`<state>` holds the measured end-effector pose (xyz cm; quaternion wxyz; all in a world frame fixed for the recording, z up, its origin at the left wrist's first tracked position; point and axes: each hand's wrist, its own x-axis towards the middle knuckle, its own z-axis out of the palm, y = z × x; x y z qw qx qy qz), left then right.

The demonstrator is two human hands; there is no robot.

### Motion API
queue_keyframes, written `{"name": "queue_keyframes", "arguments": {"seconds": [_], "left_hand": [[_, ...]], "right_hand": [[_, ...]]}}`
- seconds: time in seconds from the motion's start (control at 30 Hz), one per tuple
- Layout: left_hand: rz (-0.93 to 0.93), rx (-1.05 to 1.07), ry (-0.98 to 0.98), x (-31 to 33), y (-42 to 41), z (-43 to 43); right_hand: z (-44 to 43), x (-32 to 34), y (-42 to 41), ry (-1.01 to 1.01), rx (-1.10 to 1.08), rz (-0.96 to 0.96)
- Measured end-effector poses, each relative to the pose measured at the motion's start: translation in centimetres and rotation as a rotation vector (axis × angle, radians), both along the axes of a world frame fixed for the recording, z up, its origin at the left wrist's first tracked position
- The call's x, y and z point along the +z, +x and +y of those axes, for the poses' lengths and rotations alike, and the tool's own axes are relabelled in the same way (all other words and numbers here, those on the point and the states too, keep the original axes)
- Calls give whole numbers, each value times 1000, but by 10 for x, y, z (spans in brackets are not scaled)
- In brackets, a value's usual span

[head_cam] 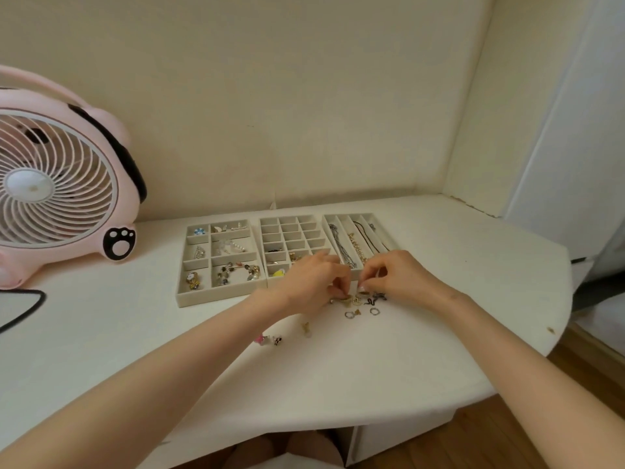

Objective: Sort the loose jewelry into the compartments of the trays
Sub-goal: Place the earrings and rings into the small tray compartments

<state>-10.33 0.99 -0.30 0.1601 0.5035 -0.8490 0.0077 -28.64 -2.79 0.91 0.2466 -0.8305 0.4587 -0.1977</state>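
Three beige trays stand side by side on the white table: a left tray [180, 292] with brooches and earrings, a middle grid tray [262, 238] with small pieces, and a right tray [382, 228] with necklaces in long slots. A small pile of loose jewelry [356, 301] lies just in front of them, with two silver rings [351, 314] nearby. My left hand [307, 279] and my right hand [399, 275] meet over the pile, fingertips pinched down onto small gold pieces. Which piece each finger holds is too small to tell.
A gold earring [306, 328] and a pink and black charm [269, 340] lie loose nearer to me on the table [338, 367]. A pink fan [57, 184] stands at the back left. A dark-edged object [20, 306] sits at the left edge. The table's curved right edge drops to wooden floor.
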Motion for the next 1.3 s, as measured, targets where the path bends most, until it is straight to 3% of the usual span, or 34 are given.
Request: {"name": "queue_keyframes", "arguments": {"seconds": [0.2, 0.27, 0.4, 0.47, 0.57, 0.7, 0.87, 1.03, 1.3], "left_hand": [[105, -6, -23, -2, 4, -4], [314, 62, 66, 7, 7, -4], [1015, 144, 455, 25, 23, -1], [1276, 142, 584, 29, 33, -2], [1519, 159, 684, 31, 46, -5], [1677, 212, 741, 29, 57, -10], [1521, 302, 603, 23, 71, -21], [1309, 430, 387, 30, 81, -37], [375, 389, 188, 34, 77, -65]], "right_hand": [[-2, 6, 1, 207, -5, -421], [-1, 8, 4, 375, 7, -597], [-6, 10, 11, 644, -10, -846], [-9, 10, 17, 727, -30, -900], [-13, 11, 26, 807, -47, -965], [-19, 10, 35, 920, -75, -1130], [-24, 11, 44, 811, -105, -1081], [-29, 13, 46, 566, -95, -850], [-39, 18, 65, 396, -120, -711]]}}
